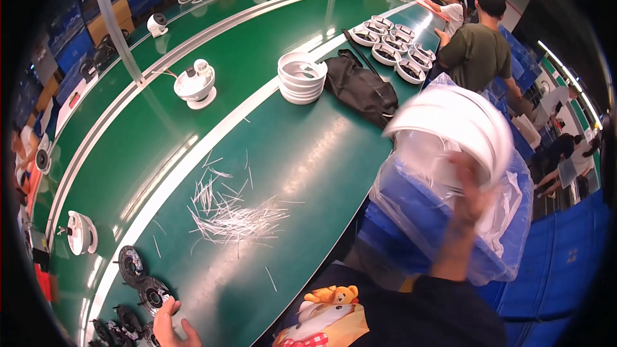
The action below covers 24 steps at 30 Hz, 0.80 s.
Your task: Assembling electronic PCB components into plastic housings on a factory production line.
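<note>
Our right hand (472, 186) grips a blurred white ring (450, 130) over the right-side blue bin (411, 218); our left hand (168, 321), fingers spread, touches near-left black discs (144, 286).

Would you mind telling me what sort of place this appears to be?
Most likely a factory assembly line. A long green conveyor bench carries a stack of white plastic rings and part-built white fan-like units, other workers stand along it, and blue crates sit beside it.

Your right hand (472, 186) and its white round part (450, 132) are blurring at three o'clock, hiding your grip; the lower edge is cropping your left hand (170, 324) at seven o'clock
</note>
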Tool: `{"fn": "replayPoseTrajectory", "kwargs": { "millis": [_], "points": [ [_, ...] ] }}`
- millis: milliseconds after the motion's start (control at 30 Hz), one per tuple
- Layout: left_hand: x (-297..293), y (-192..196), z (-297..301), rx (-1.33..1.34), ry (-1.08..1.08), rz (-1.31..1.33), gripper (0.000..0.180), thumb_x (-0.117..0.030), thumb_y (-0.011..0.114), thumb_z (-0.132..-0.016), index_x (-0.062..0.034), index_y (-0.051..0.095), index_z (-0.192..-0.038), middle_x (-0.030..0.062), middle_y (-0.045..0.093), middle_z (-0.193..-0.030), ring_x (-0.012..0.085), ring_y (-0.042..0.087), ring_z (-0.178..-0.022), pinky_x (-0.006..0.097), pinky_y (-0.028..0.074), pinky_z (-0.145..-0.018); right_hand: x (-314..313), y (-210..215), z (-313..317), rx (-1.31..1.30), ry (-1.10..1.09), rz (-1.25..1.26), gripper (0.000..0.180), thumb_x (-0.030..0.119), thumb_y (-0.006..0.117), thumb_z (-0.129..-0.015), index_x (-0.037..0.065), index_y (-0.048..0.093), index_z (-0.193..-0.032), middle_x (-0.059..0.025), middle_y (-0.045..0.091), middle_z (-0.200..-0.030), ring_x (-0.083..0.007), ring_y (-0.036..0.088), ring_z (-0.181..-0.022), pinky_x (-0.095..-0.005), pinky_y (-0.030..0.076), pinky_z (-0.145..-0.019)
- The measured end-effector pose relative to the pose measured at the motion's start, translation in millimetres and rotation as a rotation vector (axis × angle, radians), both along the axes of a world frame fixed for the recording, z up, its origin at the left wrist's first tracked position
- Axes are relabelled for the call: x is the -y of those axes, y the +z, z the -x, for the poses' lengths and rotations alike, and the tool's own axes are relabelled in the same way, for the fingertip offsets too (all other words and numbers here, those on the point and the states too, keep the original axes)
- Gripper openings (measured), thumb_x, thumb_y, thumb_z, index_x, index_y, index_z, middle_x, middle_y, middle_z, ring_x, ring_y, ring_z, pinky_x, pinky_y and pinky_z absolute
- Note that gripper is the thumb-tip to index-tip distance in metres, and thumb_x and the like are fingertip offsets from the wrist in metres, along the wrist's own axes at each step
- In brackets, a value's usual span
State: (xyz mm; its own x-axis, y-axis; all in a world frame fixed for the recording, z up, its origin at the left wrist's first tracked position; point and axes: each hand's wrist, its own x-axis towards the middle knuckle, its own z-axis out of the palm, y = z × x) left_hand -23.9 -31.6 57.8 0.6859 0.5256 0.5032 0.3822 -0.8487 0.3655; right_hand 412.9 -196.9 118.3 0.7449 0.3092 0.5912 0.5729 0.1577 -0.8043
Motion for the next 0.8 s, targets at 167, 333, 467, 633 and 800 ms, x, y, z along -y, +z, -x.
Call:
{"fn": "replayPoseTrajectory", "kwargs": {
  "millis": [167, 333, 467, 633, 800],
  "points": [
    [3.1, 9.7, -0.4, 0.043, -0.013, -0.059, 0.065, 0.015, 0.042, -0.062, -0.0003, 0.024, -0.123, 0.0244, 0.045, -0.109, 0.0304, 0.055, -0.084, 0.035, 0.044, -0.074, -155.1, -85.0, -42.4, -1.165, 0.925, -0.765, 0.033, 0.01, 0.05, -0.066, -0.001, 0.046, -0.097, -0.001, 0.042, -0.059, -0.0141, 0.043, -0.057, -0.033, 0.039, -0.073],
    [8.0, 18.6, -8.0, -0.066, 0.057, -0.054, 0.055, 0.013, 0.044, -0.057, 0.0052, 0.038, -0.111, 0.0215, 0.051, -0.101, 0.0285, 0.056, -0.077, 0.032, 0.045, -0.071, -205.5, -166.3, -75.3, -1.241, 0.556, -0.919, 0.04, 0.007, 0.047, -0.064, 0.0, 0.039, -0.102, -0.0097, 0.047, -0.059, -0.0266, 0.049, -0.067, -0.0426, 0.04, -0.078],
    [7.2, 13.2, -6.0, -0.039, 0.073, -0.029, 0.05, 0.012, 0.044, -0.056, 0.0067, 0.042, -0.106, 0.0202, 0.052, -0.099, 0.0278, 0.057, -0.076, 0.032, 0.046, -0.07, -210.0, -181.0, -94.4, -1.258, 0.436, -0.695, 0.04, 0.005, 0.049, -0.067, 0.002, 0.041, -0.105, -0.0123, 0.051, -0.074, -0.0269, 0.051, -0.072, -0.0443, 0.04, -0.079],
    [8.5, 11.8, -6.9, -0.034, 0.073, 0.006, 0.05, 0.011, 0.044, -0.057, 0.006, 0.042, -0.106, 0.0197, 0.052, -0.098, 0.0278, 0.057, -0.076, 0.032, 0.046, -0.068, -223.5, -179.3, -74.1, -0.631, -0.418, -0.214, 0.062, 0.01, 0.05, -0.073, -0.002, 0.018, -0.125, -0.0205, 0.023, -0.127, -0.0321, 0.031, -0.113, -0.0356, 0.027, -0.095],
    [12.8, 17.0, -12.6, -0.194, 0.084, 0.016, 0.049, 0.006, 0.047, -0.061, 0.0028, 0.044, -0.109, 0.0181, 0.055, -0.096, 0.0291, 0.056, -0.081, 0.033, 0.043, -0.075, -233.7, -194.0, -88.6, -0.232, -0.679, -0.135, 0.058, 0.016, 0.043, -0.08, 0.0, 0.014, -0.128, -0.0238, 0.01, -0.133, -0.0338, 0.013, -0.123, -0.0393, 0.013, -0.1]
  ]
}}
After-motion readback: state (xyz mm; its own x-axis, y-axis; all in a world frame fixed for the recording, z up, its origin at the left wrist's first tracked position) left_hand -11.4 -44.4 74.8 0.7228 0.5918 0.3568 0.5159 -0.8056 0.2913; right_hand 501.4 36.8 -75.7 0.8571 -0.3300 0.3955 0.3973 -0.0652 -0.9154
